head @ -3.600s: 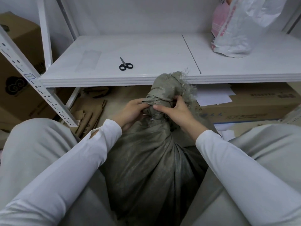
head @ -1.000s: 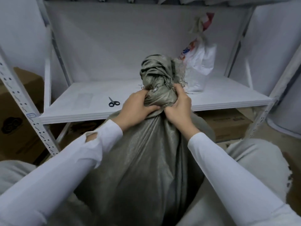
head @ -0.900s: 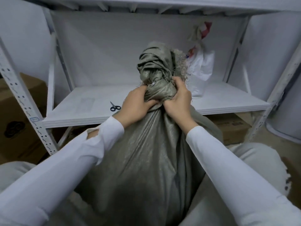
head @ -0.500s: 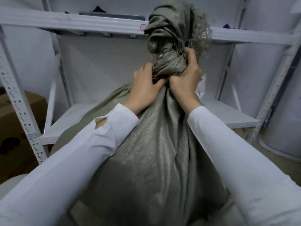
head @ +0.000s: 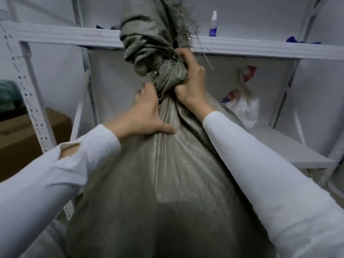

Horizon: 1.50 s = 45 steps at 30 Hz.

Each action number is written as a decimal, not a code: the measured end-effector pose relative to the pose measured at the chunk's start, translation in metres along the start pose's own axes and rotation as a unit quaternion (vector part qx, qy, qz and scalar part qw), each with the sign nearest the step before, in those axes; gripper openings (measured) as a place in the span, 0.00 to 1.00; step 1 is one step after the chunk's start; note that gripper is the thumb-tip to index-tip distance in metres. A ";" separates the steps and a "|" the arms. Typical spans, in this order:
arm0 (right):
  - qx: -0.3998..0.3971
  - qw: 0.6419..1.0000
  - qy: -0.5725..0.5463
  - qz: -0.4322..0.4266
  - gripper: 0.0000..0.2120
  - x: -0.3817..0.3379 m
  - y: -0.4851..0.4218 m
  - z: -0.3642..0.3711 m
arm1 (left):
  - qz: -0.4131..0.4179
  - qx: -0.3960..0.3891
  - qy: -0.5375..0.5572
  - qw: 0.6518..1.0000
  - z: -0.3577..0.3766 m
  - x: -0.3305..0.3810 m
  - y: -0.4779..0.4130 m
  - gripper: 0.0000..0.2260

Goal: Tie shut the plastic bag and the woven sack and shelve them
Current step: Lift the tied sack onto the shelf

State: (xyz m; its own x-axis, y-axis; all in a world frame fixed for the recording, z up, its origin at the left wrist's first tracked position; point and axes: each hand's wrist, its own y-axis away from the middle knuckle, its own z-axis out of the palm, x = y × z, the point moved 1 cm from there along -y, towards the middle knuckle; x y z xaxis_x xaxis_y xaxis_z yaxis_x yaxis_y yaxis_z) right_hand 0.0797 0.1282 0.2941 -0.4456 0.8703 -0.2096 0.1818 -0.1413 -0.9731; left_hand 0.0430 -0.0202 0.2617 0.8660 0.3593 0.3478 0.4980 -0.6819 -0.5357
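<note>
White racking (head: 55, 34) is filling the background, a cardboard box (head: 22, 142) sitting at far left. I am watching the left hand (head: 143, 116) letting go of the neck (head: 167, 79), now pressing straight-fingered on the woven sack (head: 167, 174); the right hand (head: 191, 81) is clenching the neck under the knot (head: 147, 43). Hoisted higher than before, the sack is, I judge, going onto the lower shelf (head: 290, 146) beside the plastic bag (head: 243, 108) already sitting there.

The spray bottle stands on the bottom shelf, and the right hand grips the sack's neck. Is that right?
Not quite. The head view shows the spray bottle standing on the upper shelf, not the bottom one. The right hand does grip the sack by its neck.
</note>
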 end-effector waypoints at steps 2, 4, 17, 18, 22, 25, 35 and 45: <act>-0.012 1.000 -0.010 -0.011 0.19 0.003 -0.008 0.011 | -0.002 0.056 -0.015 0.998 0.003 -0.006 -0.003 0.49; -0.018 1.000 -0.009 -0.023 0.19 0.006 -0.015 0.020 | -0.002 0.116 -0.039 0.993 0.005 -0.011 -0.009 0.47; -0.047 0.998 -0.008 -0.031 0.15 0.026 -0.039 0.027 | 0.030 0.005 -0.007 1.000 -0.001 -0.020 -0.023 0.56; -0.051 0.998 -0.011 -0.038 0.15 0.023 -0.043 0.030 | 0.032 0.022 -0.010 0.999 -0.001 -0.020 -0.023 0.56; -0.053 0.996 -0.024 -0.061 0.15 0.011 -0.064 0.039 | 0.033 0.085 -0.032 0.995 -0.011 -0.018 -0.030 0.54; -0.038 0.996 -0.025 -0.072 0.13 0.009 -0.074 0.042 | 0.034 0.134 -0.075 0.988 -0.014 -0.017 -0.036 0.56; -0.175 0.971 0.162 0.002 0.20 0.097 0.000 0.037 | 0.019 -0.036 -0.134 0.990 0.060 -0.039 -0.014 0.62; -0.082 0.961 0.233 0.123 0.19 0.120 0.008 0.016 | 0.070 -0.128 -0.289 0.946 0.067 -0.048 0.005 0.69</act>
State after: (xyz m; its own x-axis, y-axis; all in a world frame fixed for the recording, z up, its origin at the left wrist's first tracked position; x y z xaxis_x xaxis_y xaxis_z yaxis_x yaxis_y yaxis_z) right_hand 0.0141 0.2240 0.2600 0.0620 0.9421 -0.3296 0.3843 -0.3273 -0.8633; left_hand 0.0068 0.0020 0.1908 0.8389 0.4925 -0.2316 0.4141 -0.8538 -0.3156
